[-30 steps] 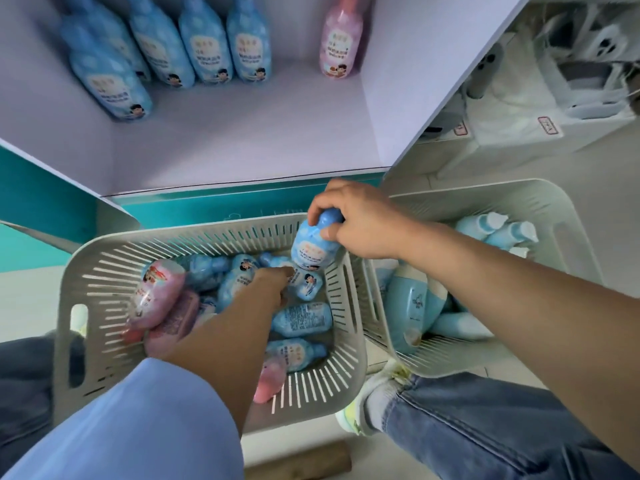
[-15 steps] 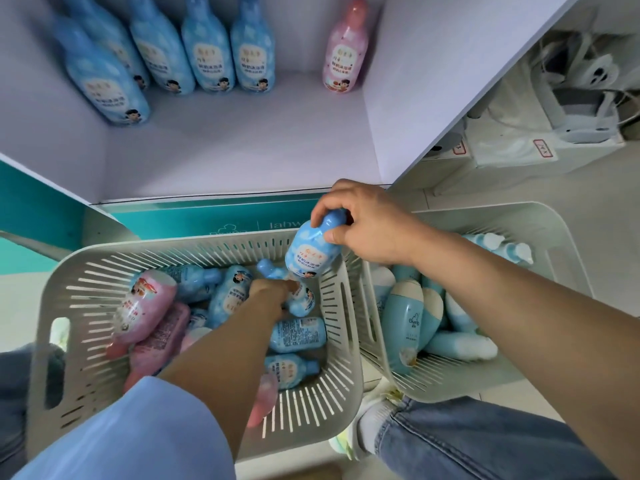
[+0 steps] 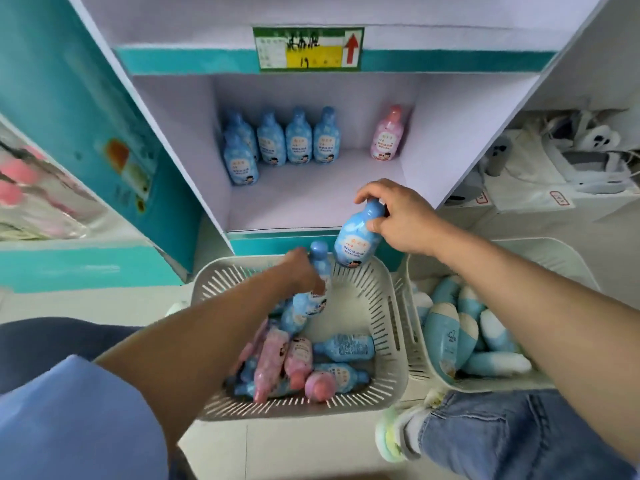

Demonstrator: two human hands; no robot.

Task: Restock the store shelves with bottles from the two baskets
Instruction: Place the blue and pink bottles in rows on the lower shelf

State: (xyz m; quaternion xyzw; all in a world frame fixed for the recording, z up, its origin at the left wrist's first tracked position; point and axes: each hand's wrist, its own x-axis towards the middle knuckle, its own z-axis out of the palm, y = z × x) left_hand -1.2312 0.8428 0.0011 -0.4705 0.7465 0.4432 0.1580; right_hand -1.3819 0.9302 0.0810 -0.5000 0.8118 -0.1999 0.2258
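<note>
My right hand (image 3: pixel 398 216) grips a blue bottle (image 3: pixel 356 240) by its cap, holding it above the far rim of the left basket (image 3: pixel 388 341), just before the shelf's front edge. My left hand (image 3: pixel 301 268) grips a second blue bottle (image 3: pixel 317 282) by the neck and holds it upright over the basket. Blue and pink bottles lie loose inside that basket. The right basket (image 3: pixel 571 261) holds larger pale-blue bottles (image 3: pixel 446 334). On the white shelf (image 3: pixel 311 199), several blue bottles (image 3: pixel 280 140) stand at the back left and one pink bottle (image 3: pixel 388 135) at the back right.
A green and yellow price tag (image 3: pixel 308 48) sits on the teal strip above the shelf. The cabinet's teal side panel (image 3: pixel 79 116) stands to the left. White packaged goods (image 3: pixel 554 168) lie to the right. My jeans-clad leg and a sneaker (image 3: pixel 398 431) are below the right basket.
Both hands have lifted their blue bottles up out of the left basket toward the shelf. The view has tilted up, showing the shelf's back and the price tag.
</note>
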